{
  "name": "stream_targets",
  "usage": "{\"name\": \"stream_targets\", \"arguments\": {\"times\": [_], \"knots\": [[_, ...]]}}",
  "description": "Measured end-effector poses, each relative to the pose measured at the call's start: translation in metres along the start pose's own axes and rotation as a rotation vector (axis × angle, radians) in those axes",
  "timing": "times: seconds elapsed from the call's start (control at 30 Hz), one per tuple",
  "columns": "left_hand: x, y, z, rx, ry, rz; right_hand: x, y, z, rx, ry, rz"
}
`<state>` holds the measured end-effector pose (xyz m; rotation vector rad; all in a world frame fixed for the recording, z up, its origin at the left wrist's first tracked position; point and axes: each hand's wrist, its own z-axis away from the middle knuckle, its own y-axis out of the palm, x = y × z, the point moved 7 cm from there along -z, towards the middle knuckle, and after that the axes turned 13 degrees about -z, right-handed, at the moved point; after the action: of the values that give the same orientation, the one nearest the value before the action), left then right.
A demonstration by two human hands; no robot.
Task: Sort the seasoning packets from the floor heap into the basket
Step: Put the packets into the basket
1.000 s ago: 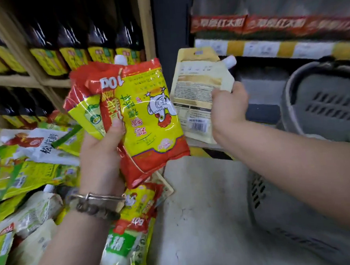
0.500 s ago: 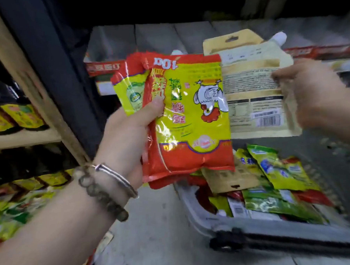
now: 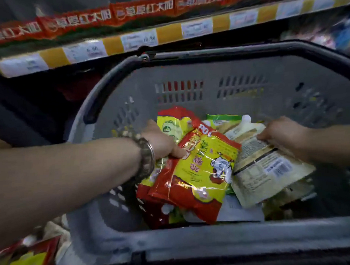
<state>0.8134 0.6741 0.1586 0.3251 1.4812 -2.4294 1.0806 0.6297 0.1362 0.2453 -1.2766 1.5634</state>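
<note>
Both hands have dropped from shelf height into the grey basket (image 3: 196,238) since half a second ago. The left hand (image 3: 162,141) grips two red-and-yellow packets (image 3: 200,171) with its thumb pressed on the front one, which shows a white chicken; the second fans out behind it. The right hand (image 3: 281,132) pinches one cream spouted pouch (image 3: 267,172) by its upper edge, barcode side up, just beside the pair. All three sit low inside the basket over more packets, and a green packet (image 3: 224,118) peeks out behind. One loose packet (image 3: 26,261), also red and yellow, lies outside at lower left.
</note>
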Motion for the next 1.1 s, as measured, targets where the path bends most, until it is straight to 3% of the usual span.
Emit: {"name": "stream_targets", "arguments": {"times": [0.07, 0.23, 0.3, 0.4, 0.5, 0.7, 0.83, 1.1], "knots": [[0.005, 0.004, -0.002, -0.008, 0.025, -0.036, -0.017, 0.008, -0.001, 0.04, 0.081, 0.021], [0.012, 0.026, 0.006, 0.245, 0.178, -0.578, -0.031, 0.013, 0.0, 0.163, 0.156, -0.035], [0.013, 0.033, 0.012, 0.308, 0.266, -0.718, -0.017, 0.018, 0.006, 0.182, 0.016, 0.095], [0.002, 0.041, 0.014, 0.258, 0.347, -0.882, 0.012, 0.049, 0.037, 0.274, -0.304, 0.493], [-0.02, 0.06, 0.014, 0.192, 0.391, -0.936, 0.03, 0.087, 0.065, 0.418, -0.51, 0.622], [-0.023, 0.065, 0.013, 0.275, 0.468, -1.08, -0.002, 0.087, 0.056, 0.488, -0.498, 0.842], [-0.009, 0.064, 0.015, 0.302, 0.426, -1.259, -0.032, 0.074, 0.057, 0.561, -0.469, 1.012], [-0.008, 0.064, 0.015, 0.302, 0.374, -1.234, -0.035, 0.076, 0.053, 0.593, -0.466, 1.007]]}}
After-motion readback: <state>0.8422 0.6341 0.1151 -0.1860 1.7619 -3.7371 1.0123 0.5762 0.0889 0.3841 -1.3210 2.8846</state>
